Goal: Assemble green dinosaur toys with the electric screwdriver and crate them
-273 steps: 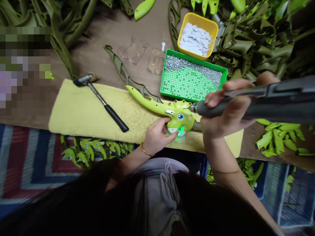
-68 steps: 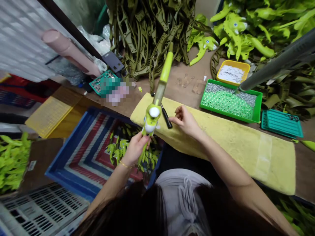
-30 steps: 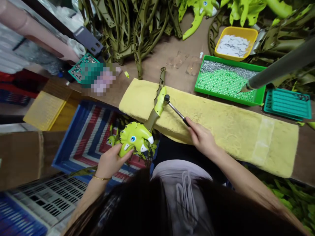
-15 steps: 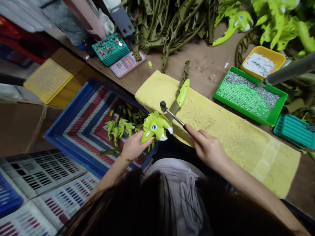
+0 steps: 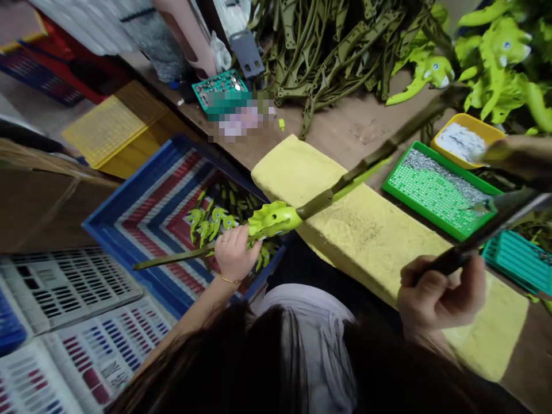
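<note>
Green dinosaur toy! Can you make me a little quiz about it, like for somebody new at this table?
1. True or false: the left hand is holding the green dinosaur toy.
2. Which hand grips the black-handled hammer?
3. What lies in the blue tray under the toy? A: small green dinosaurs. B: white paper scraps. C: silver pins.

Key: 1 true; 2 the right hand; 3 A.
</note>
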Available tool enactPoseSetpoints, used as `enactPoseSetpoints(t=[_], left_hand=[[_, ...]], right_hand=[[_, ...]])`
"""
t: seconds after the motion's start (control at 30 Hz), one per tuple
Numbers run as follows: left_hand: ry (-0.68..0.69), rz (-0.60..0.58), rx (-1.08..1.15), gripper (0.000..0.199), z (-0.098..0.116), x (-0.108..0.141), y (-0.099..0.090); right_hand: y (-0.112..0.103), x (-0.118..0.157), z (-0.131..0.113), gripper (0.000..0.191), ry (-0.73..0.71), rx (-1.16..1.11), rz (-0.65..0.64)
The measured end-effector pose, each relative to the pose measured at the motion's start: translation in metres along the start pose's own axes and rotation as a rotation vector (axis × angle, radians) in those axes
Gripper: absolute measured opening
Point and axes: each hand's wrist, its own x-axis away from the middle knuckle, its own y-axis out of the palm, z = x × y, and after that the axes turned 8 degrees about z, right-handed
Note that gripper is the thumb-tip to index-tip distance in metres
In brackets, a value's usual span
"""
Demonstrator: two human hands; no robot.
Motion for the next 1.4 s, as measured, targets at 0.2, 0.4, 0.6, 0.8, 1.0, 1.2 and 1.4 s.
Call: enactPoseSetpoints(t=[0.2, 0.4, 0.6, 0.8, 1.0, 1.2, 1.4], left_hand=[[-0.001, 0.152, -0.045, 0.03, -0.013, -0.015, -0.008], [-0.408, -0.331, 0.554, 0.037, 0.006, -0.025, -0.02], [-0.554, -0.542, 0.859, 0.041, 0.017, -0.032, -0.022], [-0.556, -0.577, 0.905, 0.037, 0.016, -0.039, -0.03], [-0.609, -0.564, 0.962, 0.031, 0.016, -0.035, -0.03], [-0.796, -0.379, 0.881, 0.053, -0.035, -0.024, -0.031], [-0.986, -0.204, 0.529, 0.059, -0.106, 0.012, -0.03]], right_hand=[[0.018, 0.001, 0.013, 0.04, 0.184, -0.229, 0.194], [0.023, 0.007, 0.031, 0.054, 0.307, 0.074, -0.084], [0.074, -0.003, 0.051, 0.061, 0.266, 0.281, -0.332], [0.11, -0.01, 0.051, 0.061, 0.263, 0.224, -0.342], [0.11, -0.01, 0.056, 0.059, 0.311, 0.24, -0.352], [0.108, -0.008, 0.063, 0.055, 0.269, 0.226, -0.358], [0.105, -0.006, 0.067, 0.049, 0.174, 0.226, -0.375]])
